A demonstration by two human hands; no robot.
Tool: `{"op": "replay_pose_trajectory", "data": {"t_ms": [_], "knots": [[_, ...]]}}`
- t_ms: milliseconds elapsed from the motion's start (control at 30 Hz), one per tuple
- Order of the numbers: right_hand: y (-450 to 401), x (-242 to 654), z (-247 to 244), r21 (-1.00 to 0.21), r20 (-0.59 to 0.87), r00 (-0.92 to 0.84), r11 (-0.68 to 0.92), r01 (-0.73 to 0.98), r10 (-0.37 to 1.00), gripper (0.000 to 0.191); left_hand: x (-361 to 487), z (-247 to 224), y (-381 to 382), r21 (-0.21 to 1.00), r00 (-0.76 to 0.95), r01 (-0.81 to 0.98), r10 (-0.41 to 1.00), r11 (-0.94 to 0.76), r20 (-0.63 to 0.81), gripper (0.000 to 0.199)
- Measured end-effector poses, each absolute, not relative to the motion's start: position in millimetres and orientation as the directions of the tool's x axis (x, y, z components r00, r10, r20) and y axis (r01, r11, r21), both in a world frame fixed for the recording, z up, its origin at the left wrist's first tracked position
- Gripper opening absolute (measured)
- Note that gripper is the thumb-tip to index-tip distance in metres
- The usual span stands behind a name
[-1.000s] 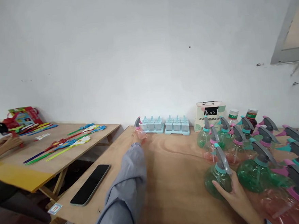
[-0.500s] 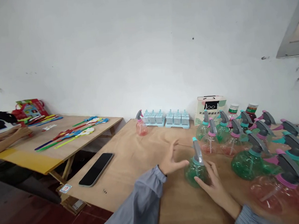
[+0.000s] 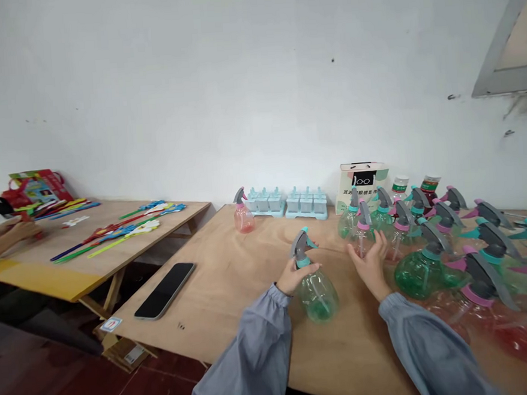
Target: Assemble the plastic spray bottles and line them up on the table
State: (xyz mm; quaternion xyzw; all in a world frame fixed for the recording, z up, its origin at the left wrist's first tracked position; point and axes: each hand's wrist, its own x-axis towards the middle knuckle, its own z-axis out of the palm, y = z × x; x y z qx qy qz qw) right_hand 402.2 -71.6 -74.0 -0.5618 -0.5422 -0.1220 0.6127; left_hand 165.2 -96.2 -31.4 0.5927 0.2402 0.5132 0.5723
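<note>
My left hand (image 3: 295, 274) is closed around the neck of a green spray bottle (image 3: 319, 299) with a grey and turquoise trigger head. The bottle tilts to the left over the near part of the table. My right hand (image 3: 371, 263) is apart from it, fingers spread, and holds nothing. Just behind the right hand stand a pink spray bottle (image 3: 361, 239) and more of the group. A large green spray bottle (image 3: 420, 274) is to its right. Alone at the back left stands another pink spray bottle (image 3: 244, 218).
Two pale blue popsicle moulds (image 3: 306, 205) and a printed paper bag (image 3: 361, 186) line the wall. A phone (image 3: 165, 290) lies at the table's left. On the second table (image 3: 127, 258) are several colourful hand-shaped sticks; another person's hands (image 3: 24, 230) work at its far left.
My left hand has taken hold of the green spray bottle's neck, and the bottle has moved left and turned. My right hand has let go of it and drawn away, opening.
</note>
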Motion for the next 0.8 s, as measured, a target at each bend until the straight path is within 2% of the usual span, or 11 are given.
{"op": "replay_pose_trajectory", "data": {"t_ms": [167,367,567,800], "knots": [[-53.3,415.1,-90.4,-0.664,0.71,0.434,0.32,0.676,0.555,0.094,161.7,-29.9,-97.0,0.862,0.438,-0.5,0.832,-0.09,0.341,0.064],[-107.0,414.2,-102.9,-0.656,0.702,0.333,0.391,0.645,0.629,0.087,162.9,-27.6,-102.3,0.852,0.497,-0.52,0.793,-0.053,0.353,0.052],[-144.9,412.1,-107.3,-0.698,0.667,0.331,0.405,0.591,0.667,0.082,168.2,-35.9,-101.0,0.853,0.45,-0.522,0.846,-0.01,0.285,0.036],[-146.2,409.6,-105.2,-0.724,0.646,0.351,0.397,0.564,0.678,0.082,168.4,-25.9,-109.0,0.869,0.498,-0.493,0.807,-0.039,0.319,0.053]]}}
